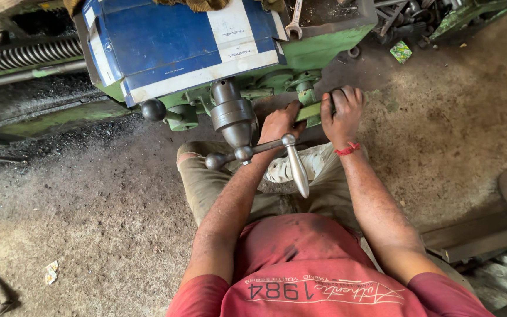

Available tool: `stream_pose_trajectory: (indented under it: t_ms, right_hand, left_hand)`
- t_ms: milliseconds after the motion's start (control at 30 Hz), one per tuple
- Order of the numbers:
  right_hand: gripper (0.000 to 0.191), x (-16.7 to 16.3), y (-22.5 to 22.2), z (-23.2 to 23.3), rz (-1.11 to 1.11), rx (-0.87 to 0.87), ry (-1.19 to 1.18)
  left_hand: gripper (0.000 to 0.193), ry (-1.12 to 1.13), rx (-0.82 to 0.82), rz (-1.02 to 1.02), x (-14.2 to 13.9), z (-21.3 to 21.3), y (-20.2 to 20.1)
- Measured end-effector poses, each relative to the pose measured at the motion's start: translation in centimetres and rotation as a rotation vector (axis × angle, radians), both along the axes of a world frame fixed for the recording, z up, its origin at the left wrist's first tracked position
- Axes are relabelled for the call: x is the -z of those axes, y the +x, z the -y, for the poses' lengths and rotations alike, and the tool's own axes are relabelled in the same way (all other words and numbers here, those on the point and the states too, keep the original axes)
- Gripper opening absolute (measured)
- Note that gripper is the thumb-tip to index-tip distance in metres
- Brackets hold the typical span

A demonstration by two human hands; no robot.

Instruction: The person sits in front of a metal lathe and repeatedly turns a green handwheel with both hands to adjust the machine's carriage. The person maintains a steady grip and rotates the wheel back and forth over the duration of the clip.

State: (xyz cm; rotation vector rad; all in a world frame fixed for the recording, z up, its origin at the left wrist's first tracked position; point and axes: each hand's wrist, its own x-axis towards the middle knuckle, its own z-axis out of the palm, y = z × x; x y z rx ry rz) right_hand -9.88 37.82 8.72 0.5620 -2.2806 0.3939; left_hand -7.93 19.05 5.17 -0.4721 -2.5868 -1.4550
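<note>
Left hand: the left hand [281,122] is closed on the inner end of the green lever [310,110] beneath the machine's front edge, pressing for purchase.
Right hand: the right hand [341,110] is clenched over the lever's outer end, adding leverage.
Crank handle: the steel crank handle [296,164] hangs free, crossing the left forearm.
Blue cover: the blue cover [171,41] rests on the machine's top.

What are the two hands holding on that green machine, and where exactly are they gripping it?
Both grip the green bar low on the machine: the right hand wraps its outer end, the left hand holds its inner part, behind the grey crank handle.
</note>
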Motion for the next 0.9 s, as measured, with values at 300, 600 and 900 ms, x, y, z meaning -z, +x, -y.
stream_pose_trajectory:
  t_ms: [300,600,900]
  right_hand:
    - [0.017,-0.2,-0.2,0.2,-0.001,0.019,0.027]
    - [0.018,-0.9,-1.1,0.2,-0.020,0.025,0.054]
    - [0.019,-0.9,-1.3,0.6,-0.060,0.017,0.051]
  left_hand:
    - [0.044,0.023,0.007,-0.035,0.2,0.2,-0.4]
    - [0.044,0.021,0.002,-0.048,-0.1,0.1,-1.2]
    - [0.040,0.057,-0.031,-0.134,1.5,-0.1,-1.9]
